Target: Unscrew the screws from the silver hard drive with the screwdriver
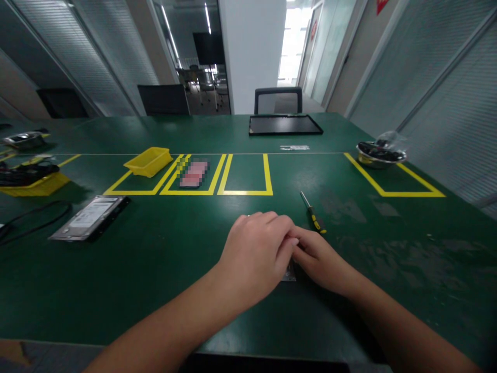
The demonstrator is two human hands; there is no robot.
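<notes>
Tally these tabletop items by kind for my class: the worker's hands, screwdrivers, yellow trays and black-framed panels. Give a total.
Hands: 2 (left hand, right hand)
Screwdrivers: 1 (yellow-and-black screwdriver)
Yellow trays: 2 (near tape box, at left edge)
Black-framed panels: 1 (far side)
Total: 6

Left hand (258, 246): on the near side of the screwdriver (317, 221), offset to its left; back uppermost, fingers curled. Right hand (324, 261): just nearer than the screwdriver; fingers bent, meeting the left hand. Left forearm (174, 316) and right forearm (404, 316): bare, converging toward the screwdriver.
</notes>
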